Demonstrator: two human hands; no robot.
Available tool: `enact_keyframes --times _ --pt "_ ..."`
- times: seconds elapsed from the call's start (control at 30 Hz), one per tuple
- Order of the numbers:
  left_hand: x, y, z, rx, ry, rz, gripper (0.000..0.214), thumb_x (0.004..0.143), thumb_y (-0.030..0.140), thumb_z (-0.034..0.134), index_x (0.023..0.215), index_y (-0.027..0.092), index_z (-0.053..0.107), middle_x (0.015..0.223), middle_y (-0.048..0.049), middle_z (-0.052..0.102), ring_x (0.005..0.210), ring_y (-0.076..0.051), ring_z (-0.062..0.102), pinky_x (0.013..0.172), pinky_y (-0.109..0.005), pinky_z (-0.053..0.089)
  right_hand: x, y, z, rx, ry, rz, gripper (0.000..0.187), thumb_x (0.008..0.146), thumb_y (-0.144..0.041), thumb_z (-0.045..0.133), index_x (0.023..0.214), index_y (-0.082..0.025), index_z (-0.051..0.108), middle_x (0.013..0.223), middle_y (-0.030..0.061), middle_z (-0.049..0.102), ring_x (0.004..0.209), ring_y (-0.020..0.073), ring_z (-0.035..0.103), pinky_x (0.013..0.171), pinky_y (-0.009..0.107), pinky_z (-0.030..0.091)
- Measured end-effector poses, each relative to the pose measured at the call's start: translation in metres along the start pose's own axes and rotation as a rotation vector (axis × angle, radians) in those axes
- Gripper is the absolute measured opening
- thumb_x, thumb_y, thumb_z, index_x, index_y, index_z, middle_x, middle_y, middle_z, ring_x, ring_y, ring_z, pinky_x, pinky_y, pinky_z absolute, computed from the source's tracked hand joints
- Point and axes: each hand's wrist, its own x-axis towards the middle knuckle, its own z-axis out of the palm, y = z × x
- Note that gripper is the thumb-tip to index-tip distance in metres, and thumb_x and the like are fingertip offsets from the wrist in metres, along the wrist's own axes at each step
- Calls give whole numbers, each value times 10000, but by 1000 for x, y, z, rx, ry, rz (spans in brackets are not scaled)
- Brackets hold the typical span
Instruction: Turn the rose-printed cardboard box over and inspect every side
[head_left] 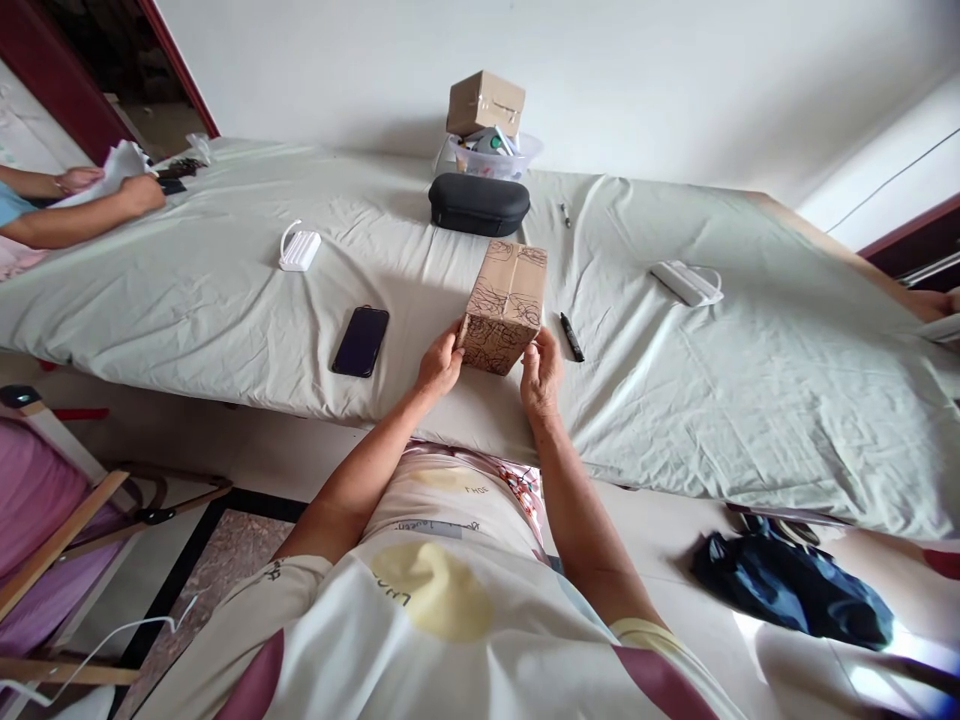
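Note:
A brown cardboard box (504,305) with dark scribbled lines on its top and near side is between my hands, at the front of the cloth-covered table. My left hand (441,362) grips its left near edge, thumb on the near side. Around its right near corner my right hand (541,372) is closed, with the fingertips partly hidden. Just right of the box lies a black marker (571,337). A dark-screened phone (361,341) rests to the left of my left hand.
Behind the box sits a black hard case (480,204), then a plastic basket (529,155) with another cardboard box (486,103) on it. White corded power banks (302,250) lie left and right. A thin pen (566,215) is farther back. Another person's hands (139,195) hold papers at far left.

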Motion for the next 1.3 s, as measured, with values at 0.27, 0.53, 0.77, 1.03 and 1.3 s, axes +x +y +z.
enact_keyframes --times 0.27,0.53,0.77,1.03,1.3 --pt "1 6 -8 -31 237 -247 713 885 90 509 1592 117 421 1617 -188 548 1552 -310 488 1354 -482 331 -4 -4 3 7 -374 6 630 971 -757 571 1339 -253 658 1086 82 757 813 187 722 737 330 614" --pt "-2 18 -18 -111 128 -70 1056 917 483 743 1703 178 108 1779 -211 272 1663 -322 293 1356 -476 298 -8 -5 6 33 -540 -47 685 986 -728 554 1474 -254 473 1023 66 778 817 195 723 732 326 623" --pt "-4 27 -12 116 138 -112 1500 647 564 990 1703 97 33 1699 -353 319 1604 -475 359 1287 -558 378 -8 2 8 21 -547 -29 640 972 -626 619 1470 -261 450 1082 88 772 897 234 755 796 384 644" --pt "-7 30 -2 211 212 -98 1371 767 466 920 1694 75 -11 1728 -355 246 1644 -443 287 1317 -537 350 -8 -1 9 4 -597 -76 619 972 -499 620 1509 -257 432 1162 103 776 907 225 762 783 366 649" --pt "-5 30 -3 227 205 -117 1406 760 488 921 1696 72 -42 1736 -356 232 1646 -442 284 1340 -554 304 -7 -5 8 -38 -637 -77 583 962 -411 614 1496 -241 455 1154 96 798 955 234 764 847 382 636"
